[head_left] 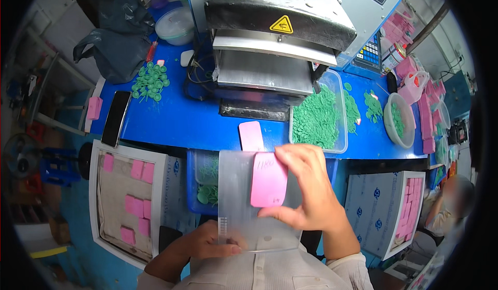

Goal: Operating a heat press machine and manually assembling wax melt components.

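Free tabletop (171,129) between phone (116,119) and press (280,51)

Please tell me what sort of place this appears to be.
It looks like a small manufacturing workshop, probably for plastic parts: a press-like machine with a hazard label stands at a blue bench, and a clear tub full of small green pieces sits beside it.
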Demonstrator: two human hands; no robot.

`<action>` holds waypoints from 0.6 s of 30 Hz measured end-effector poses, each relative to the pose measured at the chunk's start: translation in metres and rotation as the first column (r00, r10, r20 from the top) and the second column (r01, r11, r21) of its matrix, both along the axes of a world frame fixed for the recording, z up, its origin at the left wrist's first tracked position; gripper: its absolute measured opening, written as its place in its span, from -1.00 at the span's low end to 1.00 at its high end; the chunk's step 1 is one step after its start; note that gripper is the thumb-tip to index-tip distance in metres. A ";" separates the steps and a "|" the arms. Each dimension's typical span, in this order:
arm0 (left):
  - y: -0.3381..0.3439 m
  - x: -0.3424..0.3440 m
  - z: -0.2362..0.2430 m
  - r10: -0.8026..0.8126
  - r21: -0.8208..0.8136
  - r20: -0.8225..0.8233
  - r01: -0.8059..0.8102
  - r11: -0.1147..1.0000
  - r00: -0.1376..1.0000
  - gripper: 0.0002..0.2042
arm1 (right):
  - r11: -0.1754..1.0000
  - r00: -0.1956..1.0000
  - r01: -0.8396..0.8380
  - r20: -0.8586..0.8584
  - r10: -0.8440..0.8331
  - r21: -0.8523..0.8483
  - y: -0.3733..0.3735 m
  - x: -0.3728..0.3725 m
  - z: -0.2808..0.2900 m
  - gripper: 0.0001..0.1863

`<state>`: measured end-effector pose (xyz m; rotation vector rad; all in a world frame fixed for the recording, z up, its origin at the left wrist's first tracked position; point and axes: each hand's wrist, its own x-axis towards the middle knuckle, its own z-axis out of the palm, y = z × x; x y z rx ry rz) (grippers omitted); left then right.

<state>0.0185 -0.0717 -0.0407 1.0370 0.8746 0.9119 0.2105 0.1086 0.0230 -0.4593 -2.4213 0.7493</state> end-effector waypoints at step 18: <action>0.072 -0.023 0.059 0.133 -0.047 0.308 -0.125 0.991 0.942 -0.71 | 0.939 0.984 0.127 0.080 -0.160 0.320 -0.016 0.028 0.023 -0.43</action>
